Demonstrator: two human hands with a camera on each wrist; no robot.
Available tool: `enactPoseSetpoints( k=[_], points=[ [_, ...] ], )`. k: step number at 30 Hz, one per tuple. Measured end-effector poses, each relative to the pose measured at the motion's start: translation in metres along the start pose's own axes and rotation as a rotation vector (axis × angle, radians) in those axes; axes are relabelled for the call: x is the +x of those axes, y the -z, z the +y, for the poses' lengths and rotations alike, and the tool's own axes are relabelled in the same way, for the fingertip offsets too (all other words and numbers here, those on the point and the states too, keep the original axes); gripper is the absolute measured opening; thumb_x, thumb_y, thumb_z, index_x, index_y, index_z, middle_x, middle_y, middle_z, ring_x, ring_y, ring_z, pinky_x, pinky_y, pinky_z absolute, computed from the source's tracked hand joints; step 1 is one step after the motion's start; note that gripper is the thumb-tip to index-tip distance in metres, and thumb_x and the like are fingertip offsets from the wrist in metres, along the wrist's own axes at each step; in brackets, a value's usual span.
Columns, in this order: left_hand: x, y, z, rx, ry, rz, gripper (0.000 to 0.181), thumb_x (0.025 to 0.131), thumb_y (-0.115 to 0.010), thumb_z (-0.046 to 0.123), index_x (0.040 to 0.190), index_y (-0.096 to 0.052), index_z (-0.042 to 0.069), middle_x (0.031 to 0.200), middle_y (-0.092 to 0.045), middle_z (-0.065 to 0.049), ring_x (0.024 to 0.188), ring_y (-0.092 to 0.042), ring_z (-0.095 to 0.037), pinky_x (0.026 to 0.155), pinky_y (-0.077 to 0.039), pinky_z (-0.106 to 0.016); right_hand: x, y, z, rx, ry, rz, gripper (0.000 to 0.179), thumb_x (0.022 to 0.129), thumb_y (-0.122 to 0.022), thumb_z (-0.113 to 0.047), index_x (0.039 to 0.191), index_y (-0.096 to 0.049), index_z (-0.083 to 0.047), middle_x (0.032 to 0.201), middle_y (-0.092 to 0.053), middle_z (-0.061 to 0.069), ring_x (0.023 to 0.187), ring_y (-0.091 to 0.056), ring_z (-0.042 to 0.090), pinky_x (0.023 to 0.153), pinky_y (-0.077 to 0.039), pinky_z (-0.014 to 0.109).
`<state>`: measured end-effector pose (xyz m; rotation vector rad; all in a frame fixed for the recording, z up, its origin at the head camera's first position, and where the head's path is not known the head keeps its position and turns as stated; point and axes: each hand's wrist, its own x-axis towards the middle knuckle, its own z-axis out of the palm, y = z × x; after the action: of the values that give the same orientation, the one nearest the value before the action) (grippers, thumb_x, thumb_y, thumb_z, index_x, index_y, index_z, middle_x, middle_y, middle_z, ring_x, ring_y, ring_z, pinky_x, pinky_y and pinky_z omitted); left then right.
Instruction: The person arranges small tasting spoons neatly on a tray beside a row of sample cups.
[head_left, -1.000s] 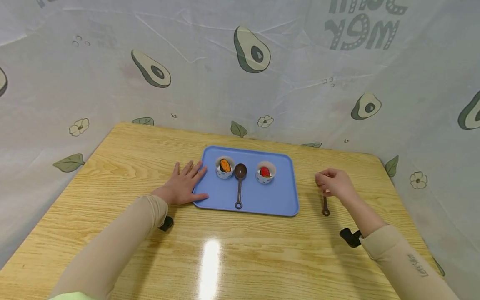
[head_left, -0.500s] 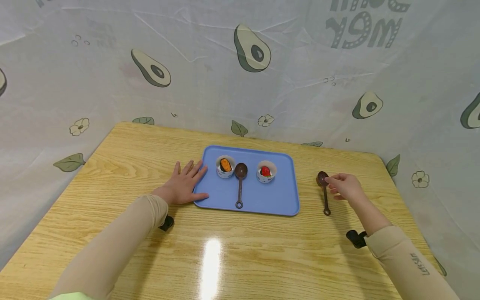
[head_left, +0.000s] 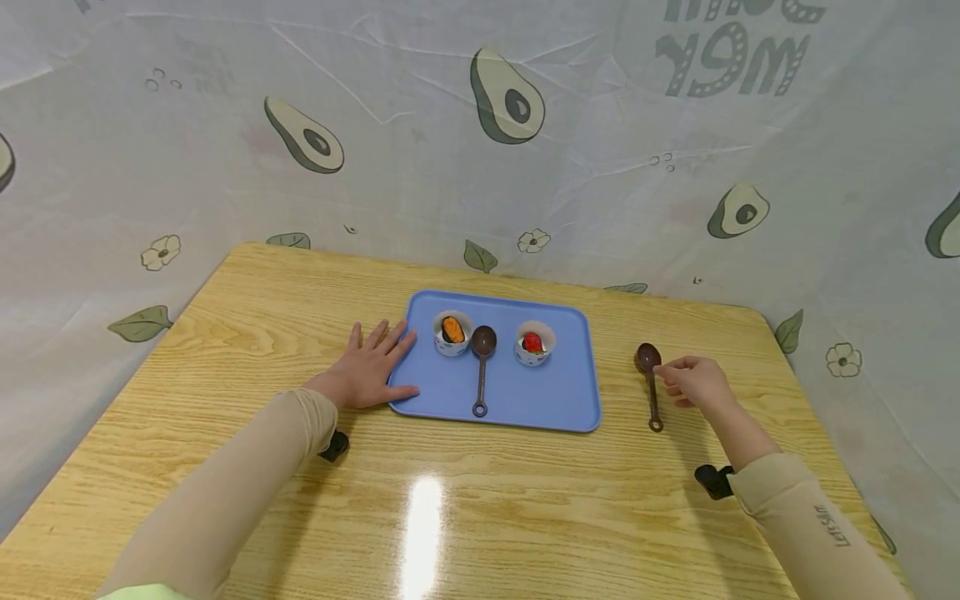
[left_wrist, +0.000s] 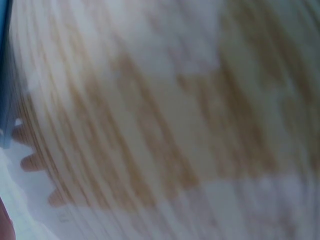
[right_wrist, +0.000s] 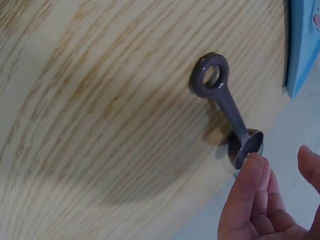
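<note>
With fingers spread, my left hand (head_left: 365, 372) lies at the left edge of a blue tray (head_left: 540, 408), thumb and fingertips over its rim. A brown spoon (head_left: 481, 375) lies on the tray between two small patterned paper cups. The left cup (head_left: 451, 346) holds an orange-topped piece like sushi, the right cup (head_left: 531, 357) a red-topped one. A second brown spoon (head_left: 651, 392) lies on the table right of the tray. Close beside its bowl is my right hand (head_left: 697, 383). In the right wrist view its thumb and fingers stand apart, holding nothing; whether a fingertip touches the spoon, I cannot tell.
The wooden table (head_left: 525, 517) ends at a pale cloth (head_left: 405, 167) printed with avocados, hanging behind and at both sides. Black camera mounts (head_left: 712, 481) sit under the wrists. A bright light reflection shows on the table's front part.
My right hand has drawn back right and slightly toward me from over the right spoon's bowl, uncovering it. That spoon stays on the table. My left hand has not moved.
</note>
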<state>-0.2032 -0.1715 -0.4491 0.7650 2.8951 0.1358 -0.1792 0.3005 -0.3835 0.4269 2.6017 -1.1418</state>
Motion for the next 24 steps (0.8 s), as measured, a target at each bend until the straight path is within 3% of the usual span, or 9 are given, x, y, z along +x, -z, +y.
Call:
enactPoseSetpoints(
  k=[11, 16, 24],
  points=[
    [0.0, -0.001, 0.0, -0.005, 0.001, -0.01, 0.089, 0.087, -0.048, 0.062, 0.151, -0.017, 0.009, 0.158, -0.009, -0.015, 0.143, -0.009, -0.042, 0.108, 0.0, -0.067, 0.004, -0.004, 0.009, 0.028, -0.021, 0.0, 0.045, 0.094, -0.053, -0.029, 0.119, -0.053, 0.008, 0.083, -0.061, 0.003, 0.071, -0.059, 0.011, 0.069, -0.054, 0.033],
    [0.0, -0.003, -0.002, -0.007, -0.001, -0.007, 0.09, 0.087, -0.048, 0.063, 0.151, -0.017, 0.009, 0.158, -0.009, -0.016, 0.143, -0.008, -0.043, 0.108, 0.0, -0.067, 0.005, -0.005, 0.009, 0.071, -0.028, 0.0, 0.038, 0.093, -0.055, -0.027, 0.11, -0.057, 0.007, 0.073, -0.059, 0.0, 0.064, -0.057, 0.01, 0.062, -0.052, 0.03],
    [0.0, -0.001, 0.0, -0.001, 0.0, 0.008, 0.088, 0.087, -0.05, 0.061, 0.15, -0.019, 0.008, 0.157, -0.011, -0.017, 0.143, -0.01, -0.043, 0.107, -0.002, -0.068, 0.008, -0.009, 0.012, 0.05, -0.028, -0.012, 0.041, 0.094, -0.053, -0.027, 0.114, -0.054, 0.009, 0.073, -0.059, -0.001, 0.063, -0.055, 0.01, 0.063, -0.052, 0.03]
  ],
)
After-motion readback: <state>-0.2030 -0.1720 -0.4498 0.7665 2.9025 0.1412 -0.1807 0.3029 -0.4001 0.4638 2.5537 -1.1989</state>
